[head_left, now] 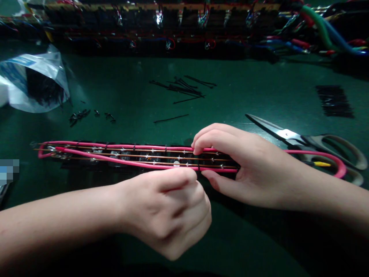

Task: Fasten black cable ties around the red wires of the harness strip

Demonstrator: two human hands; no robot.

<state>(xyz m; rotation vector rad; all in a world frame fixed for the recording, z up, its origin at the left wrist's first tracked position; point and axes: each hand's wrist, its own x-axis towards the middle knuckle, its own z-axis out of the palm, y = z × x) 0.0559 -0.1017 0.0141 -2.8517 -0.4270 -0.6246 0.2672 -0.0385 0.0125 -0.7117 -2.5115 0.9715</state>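
A long black strip [148,157] with brass-coloured rods and solder joints lies across the green table. A pink-red wire [115,158] runs along both its edges, bound at several spots by black cable ties. My right hand [256,169] grips the strip's right part, thumb on the near edge and fingers over the far edge. Just left of that thumb, a dark cable tie [198,163] crosses the wire. My left hand [173,211] is closed in a fist against the near edge beside this tie; whatever its fingers pinch is hidden.
Scissors [286,134] lie partly open behind my right hand, near a wire loop. Loose cable ties [184,87] are scattered beyond the strip, with clipped bits [79,115] to the left. A plastic bag [37,82], a tie bundle [334,100] and a large wired assembly [178,23] stand farther back.
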